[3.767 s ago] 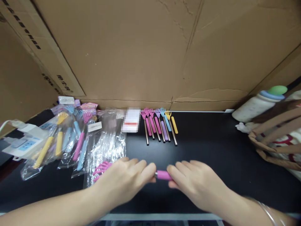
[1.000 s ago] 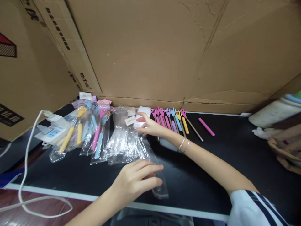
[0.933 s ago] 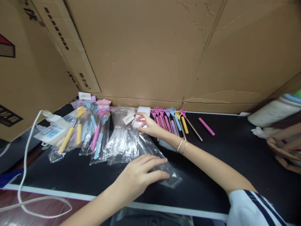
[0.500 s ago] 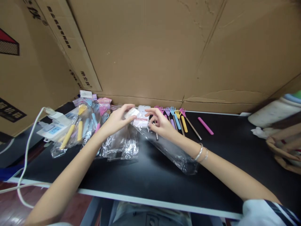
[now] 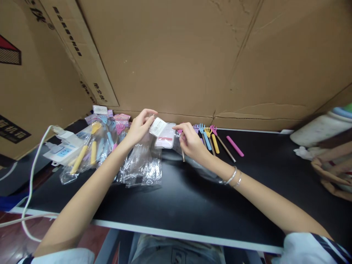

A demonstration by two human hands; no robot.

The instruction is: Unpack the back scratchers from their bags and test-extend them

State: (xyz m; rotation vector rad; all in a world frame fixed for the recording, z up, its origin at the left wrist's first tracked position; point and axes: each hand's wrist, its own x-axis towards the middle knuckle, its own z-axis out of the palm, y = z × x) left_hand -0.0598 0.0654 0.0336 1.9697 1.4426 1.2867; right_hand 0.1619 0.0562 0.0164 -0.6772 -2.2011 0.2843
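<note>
- Pinching: left hand (image 5: 139,126) clamped on a white label card (image 5: 157,127), lifted over the worktop (image 5: 192,198).
- Right hand (image 5: 191,143) closed on a clear bag (image 5: 192,161); slippery film may slide free.
- Loose scratchers (image 5: 210,137) just beside; a sleeve could scatter them.

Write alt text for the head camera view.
Left hand pinches a small white label beside the right hand, over clear bags on a black table. Colourful hand-shaped scratchers line the cardboard wall.
</note>
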